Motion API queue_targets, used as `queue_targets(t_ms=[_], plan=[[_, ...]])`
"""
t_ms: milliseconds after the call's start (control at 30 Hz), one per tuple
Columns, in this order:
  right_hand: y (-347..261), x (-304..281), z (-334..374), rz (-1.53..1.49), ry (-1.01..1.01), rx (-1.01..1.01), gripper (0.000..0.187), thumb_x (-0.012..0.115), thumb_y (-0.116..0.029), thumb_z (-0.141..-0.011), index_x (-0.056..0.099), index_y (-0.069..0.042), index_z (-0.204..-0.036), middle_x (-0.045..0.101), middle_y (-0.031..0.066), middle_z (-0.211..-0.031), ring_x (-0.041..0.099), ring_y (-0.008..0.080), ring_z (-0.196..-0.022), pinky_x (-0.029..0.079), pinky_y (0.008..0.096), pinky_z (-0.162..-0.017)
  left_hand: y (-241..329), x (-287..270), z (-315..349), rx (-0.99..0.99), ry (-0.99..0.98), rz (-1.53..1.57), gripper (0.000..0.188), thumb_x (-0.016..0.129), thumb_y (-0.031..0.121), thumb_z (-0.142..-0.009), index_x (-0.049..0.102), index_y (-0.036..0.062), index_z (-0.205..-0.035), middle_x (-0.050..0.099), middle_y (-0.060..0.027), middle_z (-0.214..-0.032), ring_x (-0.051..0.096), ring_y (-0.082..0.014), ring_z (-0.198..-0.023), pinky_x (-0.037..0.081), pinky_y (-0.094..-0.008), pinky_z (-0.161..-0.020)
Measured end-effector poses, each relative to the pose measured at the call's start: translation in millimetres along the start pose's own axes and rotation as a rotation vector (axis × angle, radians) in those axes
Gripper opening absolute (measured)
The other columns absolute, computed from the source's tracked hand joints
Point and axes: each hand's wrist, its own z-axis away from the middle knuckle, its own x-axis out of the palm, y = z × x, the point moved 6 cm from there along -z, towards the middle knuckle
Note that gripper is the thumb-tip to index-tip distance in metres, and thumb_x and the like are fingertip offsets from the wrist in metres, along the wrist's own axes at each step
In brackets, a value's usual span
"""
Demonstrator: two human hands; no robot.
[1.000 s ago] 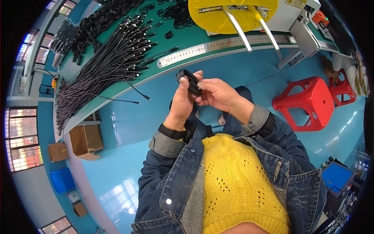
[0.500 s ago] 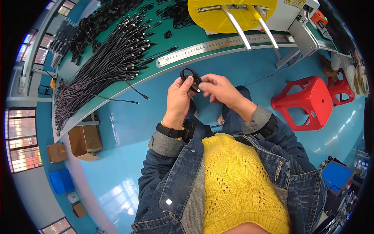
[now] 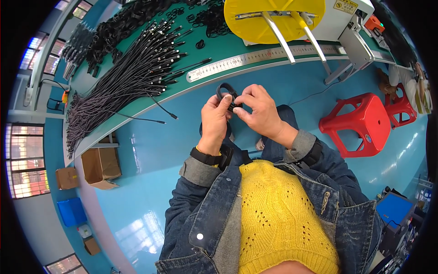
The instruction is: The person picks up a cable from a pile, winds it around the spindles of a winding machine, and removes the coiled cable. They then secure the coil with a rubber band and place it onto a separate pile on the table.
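A black cable (image 3: 223, 87), coiled into a small loop, is held in front of the table edge. My left hand (image 3: 216, 116) pinches the coil between thumb and fingers. From the other side my right hand (image 3: 260, 109) grips the same coil, thumb and fingertips pressed together on its lower part. The fingers partly hide the cable's ends. Ahead on the green table (image 3: 191, 93) lies a large fanned bundle of black cables (image 3: 123, 77) with plugs pointing right. Beside it a steel ruler (image 3: 237, 61) runs along the table's near edge.
A yellow disc (image 3: 273, 23) with metal rods (image 3: 279, 39) overhangs the table edge. Piles of coiled black cables (image 3: 107, 39) lie farther left. Red stools (image 3: 360, 123) stand to the right, an open cardboard box (image 3: 100, 166) at lower left. Two cable ends (image 3: 171, 115) hang past the edge.
My right hand has shifted its grip on the coil, its thumb now lower and the plug end covered. The whole view has shifted slightly.
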Motion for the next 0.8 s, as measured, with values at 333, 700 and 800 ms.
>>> queue_targets(t_ms=[333, 700, 800], plan=[[17, 17, 6, -0.160, -0.210, 0.250, 0.014, 0.065, -0.006, -0.069, 0.063, -0.003, -0.083, 0.052, 0.0084, -0.075, 0.053, 0.0233, -0.069, 0.044, 0.0323, -0.061, 9, 11, 8, 0.206, 0.039, -0.010, 0.015, 0.064, 0.014, -0.082, 0.056, 0.0031, -0.089, 0.057, -0.0002, -0.073, 0.048, -0.0045, -0.056, 0.038, -0.0161, -0.049], [20, 31, 10, -0.472, -0.233, 0.396, 0.011, 0.063, -0.005, -0.070, 0.061, -0.001, -0.080, 0.052, 0.0085, -0.072, 0.055, 0.0193, -0.063, 0.044, 0.0295, -0.057, 19, 8, 0, 0.209, 0.116, -0.047, 0.033, 0.048, 0.033, -0.091, 0.049, 0.0028, -0.104, 0.056, -0.0068, -0.091, 0.052, -0.0095, -0.071, 0.043, -0.0217, -0.060], [14, 32, 10, -0.335, -0.220, 0.310, 0.011, 0.062, -0.009, -0.070, 0.060, -0.001, -0.078, 0.054, 0.0102, -0.074, 0.056, 0.0250, -0.066, 0.046, 0.0347, -0.060, 16, 23, -1, 0.003, 0.069, 0.094, 0.039, 0.042, 0.038, -0.092, 0.047, 0.0026, -0.108, 0.056, -0.0101, -0.095, 0.054, -0.0144, -0.079, 0.047, -0.0274, -0.067]])
